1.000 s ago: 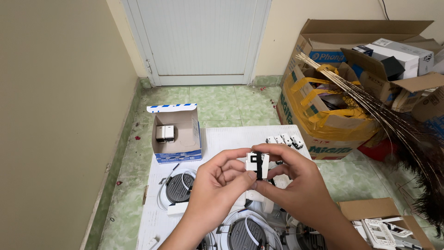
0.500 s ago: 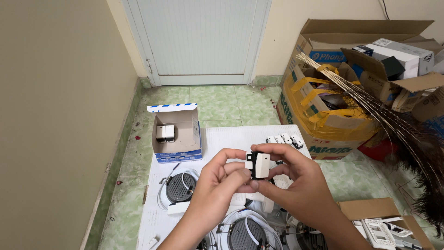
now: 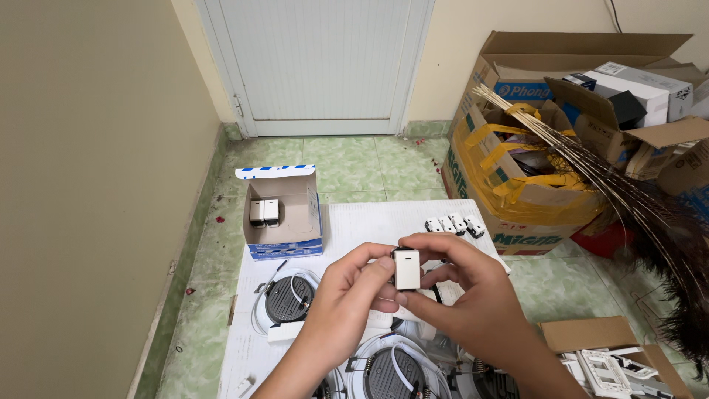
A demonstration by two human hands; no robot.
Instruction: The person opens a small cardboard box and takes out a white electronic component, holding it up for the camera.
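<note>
White switch module (image 3: 407, 268) upright, pinched between left hand (image 3: 353, 299) and right hand (image 3: 464, 288) fingertips, above white sheet (image 3: 362, 222).

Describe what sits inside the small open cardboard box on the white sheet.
Inside the small open cardboard box, two small white-and-black switch modules stand side by side at the back; its near floor is hidden by the front wall.

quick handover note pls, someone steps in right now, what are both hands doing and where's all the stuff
Left hand: grip shut on the small white switch module, pinching its left edge.
Right hand: grip shut on the same module, from the top and right.
The module is held above the white board, white face to the camera.
Open small box on the board's far left corner holds two more modules.
Four modules sit in a row at the board's far right.
Round downlights with wires lie near the hands.
Done: four modules set out. Left: one in hand, two in the box.
</note>
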